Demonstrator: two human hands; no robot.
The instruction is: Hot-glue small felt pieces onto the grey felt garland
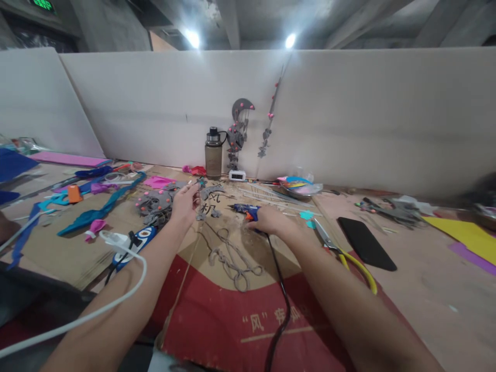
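My right hand (265,220) is closed around a blue glue gun (248,209) lying low over the cardboard, its nozzle to the left. A black cord (284,294) runs from it toward me. My left hand (186,200) is raised beside small grey felt pieces (211,192), its fingers drawn together; what they hold, if anything, is too small to make out. Between my arms a looped grey cord (232,263) lies on the red and brown cardboard (217,315). Left of my left hand sits a heap of grey felt with pink dots (157,204).
Scissors with yellow handles (333,245) and a black phone (366,243) lie at right. A bottle (213,157) and a small white clock (237,175) stand at the back by the white partition (155,103). A white cable (132,294) crosses over my left forearm near a power strip (134,247).
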